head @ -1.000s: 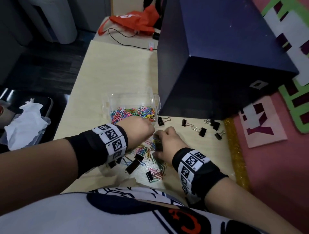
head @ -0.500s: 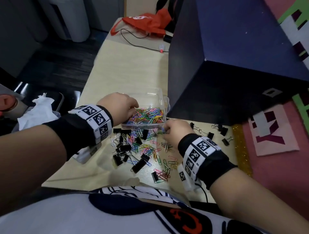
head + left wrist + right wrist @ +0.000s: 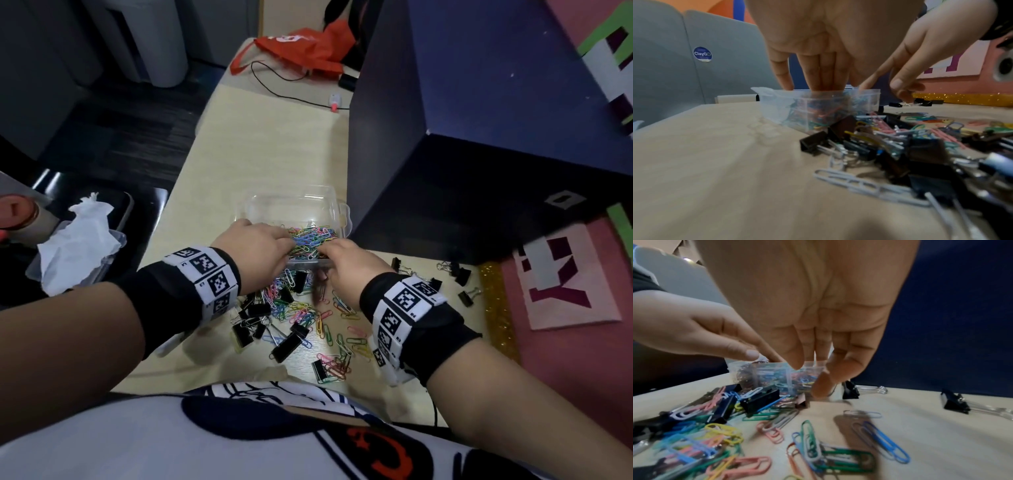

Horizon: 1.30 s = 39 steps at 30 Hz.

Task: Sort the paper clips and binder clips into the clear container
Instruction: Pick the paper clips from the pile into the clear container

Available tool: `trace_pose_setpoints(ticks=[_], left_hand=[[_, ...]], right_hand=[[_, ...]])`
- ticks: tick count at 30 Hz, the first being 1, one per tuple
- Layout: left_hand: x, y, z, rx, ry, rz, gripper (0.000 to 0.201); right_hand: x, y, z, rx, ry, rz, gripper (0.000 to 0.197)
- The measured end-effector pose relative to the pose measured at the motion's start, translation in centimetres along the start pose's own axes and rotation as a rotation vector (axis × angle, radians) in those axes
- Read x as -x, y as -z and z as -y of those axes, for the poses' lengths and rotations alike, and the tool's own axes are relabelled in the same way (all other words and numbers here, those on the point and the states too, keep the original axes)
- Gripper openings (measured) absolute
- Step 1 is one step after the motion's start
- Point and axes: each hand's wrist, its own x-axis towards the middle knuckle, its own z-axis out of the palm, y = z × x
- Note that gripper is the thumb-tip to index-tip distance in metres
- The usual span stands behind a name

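Inside the clear container, fingertips seemingly hidden.

- The head view looks steeply down from above the person's chest, over both forearms, at the worktop and the clear container.
- The left wrist view sits low, just above the worktop, facing along the left hand toward the container.
- The right wrist view is likewise low and close, looking along the right hand at the container.
- All three share the container and the loose clips in front of it; each wrist view also catches the other hand.
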Motion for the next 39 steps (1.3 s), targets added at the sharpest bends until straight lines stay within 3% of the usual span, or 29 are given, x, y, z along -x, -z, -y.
trace_pose_setpoints(ticks=[2, 7, 11, 12, 14, 16, 18, 21, 27, 31, 36, 39], left_hand=[[0.1, -0.1, 0.5, 0.000, -0.001, -0.031, 0.036], [0.3, 0.4, -0.3, 0.009, -0.090, -0.134, 0.028], [0.5, 0.7, -2.5, 0.018, -0.286, -0.124, 0.028], [0.5, 0.7, -3.2, 0.038, -0.348, -0.077, 0.023], [0.8, 0.6, -4.5, 0.049, -0.383, 0.145, 0.023], [1.2, 0.5, -5.3, 0.004, -0.406, 0.356, 0.033], [1.3, 0.4, -5.7, -0.062, -0.434, 0.475, 0.052], [1.2, 0.2, -5.9, -0.149, -0.435, 0.540, 0.073], [1.0, 0.5, -6.6, -0.125, -0.351, 0.470, 0.060], [0.9, 1.1, -6.6, -0.161, -0.282, 0.442, 0.058], [0.8, 1.8, -7.1, -0.253, -0.185, 0.570, 0.058], [1.1, 1.7, -7.6, -0.276, -0.182, 0.604, 0.058]], right_hand=[[0.3, 0.1, -0.5, -0.040, -0.016, -0.018, 0.055], [1.9, 0.5, -1.6, -0.170, -0.108, -0.240, 0.017], [2.6, -0.9, -2.7, -0.070, -0.284, 0.005, 0.024], [2.9, -1.4, -2.7, -0.067, -0.293, 0.031, 0.028], [3.6, -2.5, -2.7, -0.062, -0.259, 0.057, 0.035], [4.1, -3.0, -2.6, -0.051, -0.213, 0.083, 0.036], [4.5, -3.2, -2.5, -0.043, -0.208, 0.081, 0.031], [5.2, -3.5, -2.4, -0.040, -0.237, 0.067, 0.033], [6.6, -5.2, -0.8, 0.035, -0.064, 0.154, 0.063], [6.8, -5.8, -0.7, 0.082, -0.050, 0.097, 0.059], [6.8, -5.0, -1.5, 0.049, -0.043, 0.016, 0.036], [7.1, -5.3, -1.2, 0.054, 0.042, 0.052, 0.037]])
